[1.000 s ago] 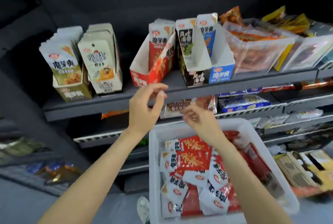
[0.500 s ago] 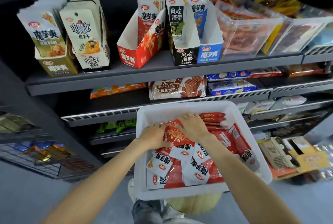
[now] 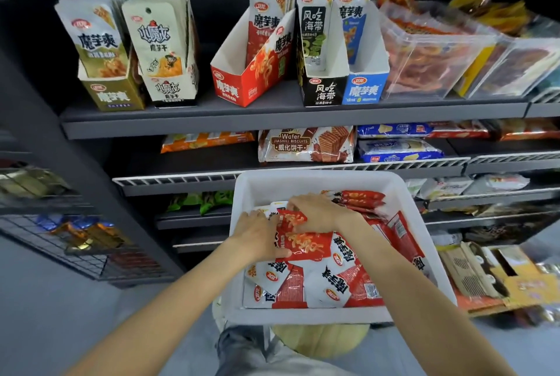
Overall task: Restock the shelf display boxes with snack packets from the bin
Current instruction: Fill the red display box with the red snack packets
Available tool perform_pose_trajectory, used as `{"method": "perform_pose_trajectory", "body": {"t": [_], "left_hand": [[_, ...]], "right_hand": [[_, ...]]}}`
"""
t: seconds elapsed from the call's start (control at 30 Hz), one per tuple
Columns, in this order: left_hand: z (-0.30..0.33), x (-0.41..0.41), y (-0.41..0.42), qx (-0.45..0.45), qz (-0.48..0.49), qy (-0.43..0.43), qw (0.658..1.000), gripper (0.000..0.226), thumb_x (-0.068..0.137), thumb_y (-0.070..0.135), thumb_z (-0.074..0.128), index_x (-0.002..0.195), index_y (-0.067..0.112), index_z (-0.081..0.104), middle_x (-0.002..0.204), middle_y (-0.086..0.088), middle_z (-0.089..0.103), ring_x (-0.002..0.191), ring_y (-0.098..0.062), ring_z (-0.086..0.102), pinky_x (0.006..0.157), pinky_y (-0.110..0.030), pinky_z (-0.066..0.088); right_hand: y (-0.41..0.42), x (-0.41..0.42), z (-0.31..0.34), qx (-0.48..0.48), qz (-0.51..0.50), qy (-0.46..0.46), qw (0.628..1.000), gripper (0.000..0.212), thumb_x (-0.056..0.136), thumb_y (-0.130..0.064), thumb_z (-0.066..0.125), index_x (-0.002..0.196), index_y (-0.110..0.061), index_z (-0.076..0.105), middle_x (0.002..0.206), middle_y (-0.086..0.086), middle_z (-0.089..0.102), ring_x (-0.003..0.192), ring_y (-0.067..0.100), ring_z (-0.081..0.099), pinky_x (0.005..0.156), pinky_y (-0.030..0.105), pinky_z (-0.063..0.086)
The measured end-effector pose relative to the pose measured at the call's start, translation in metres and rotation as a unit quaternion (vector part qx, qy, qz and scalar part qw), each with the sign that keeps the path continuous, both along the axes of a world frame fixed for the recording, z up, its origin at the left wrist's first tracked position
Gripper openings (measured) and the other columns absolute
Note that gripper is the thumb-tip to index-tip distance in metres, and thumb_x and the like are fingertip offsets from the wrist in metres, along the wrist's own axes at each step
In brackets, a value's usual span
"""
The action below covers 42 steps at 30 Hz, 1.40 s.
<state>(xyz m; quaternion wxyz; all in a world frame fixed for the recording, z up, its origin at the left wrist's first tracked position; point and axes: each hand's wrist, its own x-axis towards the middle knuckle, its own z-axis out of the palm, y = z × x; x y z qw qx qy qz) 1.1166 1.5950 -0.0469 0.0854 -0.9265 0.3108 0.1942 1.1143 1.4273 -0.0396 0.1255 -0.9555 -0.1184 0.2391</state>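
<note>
Low in the centre of the head view, both hands worked inside the white bin (image 3: 318,183). The left hand (image 3: 257,234) and right hand (image 3: 315,210) each had a closed grip on the same red packets (image 3: 306,242), gathering them from the loose pile. Judging by this, the gathering step was underway. Next, the bundle needed squaring and lifting to the half-empty red display box (image 3: 242,85), upper centre.

Both hands cover part of the red packets (image 3: 306,242) in the bin (image 3: 303,185); forearms cut off below.
</note>
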Motion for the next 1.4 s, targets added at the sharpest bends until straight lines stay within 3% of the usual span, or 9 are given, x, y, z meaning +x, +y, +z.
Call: {"method": "perform_pose_trajectory", "body": {"t": [0.1,0.2,0.37,0.57,0.7,0.83,0.9,1.2,1.4], "left_hand": [[0.009,-0.001,-0.003,0.003,0.016,-0.002,1.0,0.081,0.078,0.069,0.055,0.133,0.012,0.039,0.123,-0.009,0.057,0.111,-0.027,0.054,0.086,-0.034,0.039],[0.018,0.006,0.002,-0.079,0.055,0.078,0.992,0.063,0.078,0.037,0.074,0.128,0.013,0.043,0.121,-0.007,0.056,0.103,-0.022,0.054,0.074,-0.027,0.038],[0.025,0.016,0.026,-0.24,0.131,0.132,0.953,0.042,0.075,0.019,0.075,0.113,0.017,0.059,0.113,0.003,0.062,0.098,-0.012,0.057,0.07,-0.02,0.04],[0.048,0.017,0.054,-0.558,0.273,0.231,0.749,0.004,0.09,0.024,0.061,0.092,0.02,0.062,0.087,0.003,0.071,0.079,-0.007,0.067,0.059,-0.018,0.051],[0.07,0.027,0.061,-0.599,0.291,0.142,0.733,0.009,0.095,0.03,0.053,0.091,0.022,0.055,0.085,-0.001,0.068,0.074,-0.009,0.067,0.051,-0.019,0.05],[0.113,0.045,0.065,-0.576,0.22,-0.165,0.769,0.011,0.095,0.028,0.053,0.086,0.023,0.052,0.069,0.004,0.059,0.056,-0.004,0.053,0.049,-0.012,0.036],[0.143,0.056,0.064,-0.593,0.178,-0.263,0.74,0.01,0.096,0.03,0.053,0.094,0.021,0.056,0.065,0.008,0.054,0.053,0.001,0.049,0.048,-0.015,0.034],[0.231,0.136,0.047,-0.662,0.111,-0.397,0.626,0.031,0.098,0.036,0.048,0.098,0.007,0.06,0.073,0.009,0.051,0.056,0.001,0.047,0.051,-0.013,0.031],[0.236,0.183,0.023,-0.631,0.052,-0.413,0.654,0.031,0.098,0.032,0.048,0.097,0.005,0.061,0.072,0.002,0.057,0.061,-0.006,0.05,0.055,-0.021,0.035]], "right_hand": [[0.002,0.002,-0.001,-0.015,-0.014,0.038,0.999,0.07,0.086,-0.033,0.066,0.143,-0.017,0.029,0.144,0.007,0.04,0.13,0.026,0.039,0.107,0.039,0.034],[-0.004,-0.004,0.001,0.028,-0.064,0.061,0.996,0.071,0.086,-0.032,0.067,0.143,-0.014,0.029,0.14,0.011,0.045,0.125,0.027,0.045,0.099,0.035,0.04],[-0.024,-0.029,0.008,0.161,-0.153,-0.046,0.974,0.028,0.086,-0.034,0.067,0.11,-0.022,0.058,0.1,0.0,0.064,0.092,0.016,0.058,0.075,0.026,0.042],[-0.039,-0.046,0.025,0.371,-0.33,-0.156,0.854,0.007,0.09,-0.018,0.061,0.089,-0.012,0.059,0.088,-0.001,0.068,0.083,0.009,0.063,0.072,0.008,0.047],[-0.034,-0.044,0.042,0.536,-0.404,-0.098,0.735,0.025,0.089,-0.005,0.061,0.11,-0.017,0.055,0.087,0.007,0.071,0.075,0.015,0.067,0.064,0.024,0.056],[-0.028,-0.032,0.065,0.581,-0.371,-0.099,0.718,0.039,0.082,0.001,0.066,0.112,-0.022,0.056,0.095,0.007,0.071,0.084,0.021,0.065,0.07,0.029,0.052],[-0.023,-0.024,0.081,0.605,-0.366,-0.124,0.696,0.031,0.081,0.005,0.065,0.104,-0.016,0.06,0.09,0.0,0.071,0.08,0.017,0.065,0.062,0.024,0.05],[-0.008,0.021,0.147,0.754,-0.327,-0.163,0.545,0.014,0.094,-0.007,0.05,0.098,-0.015,0.06,0.087,-0.004,0.071,0.086,0.012,0.067,0.077,0.036,0.059],[0.002,0.05,0.168,0.736,-0.294,-0.256,0.553,0.034,0.097,-0.011,0.05,0.127,-0.024,0.047,0.112,0.002,0.063,0.1,0.017,0.064,0.075,0.032,0.057]]}}
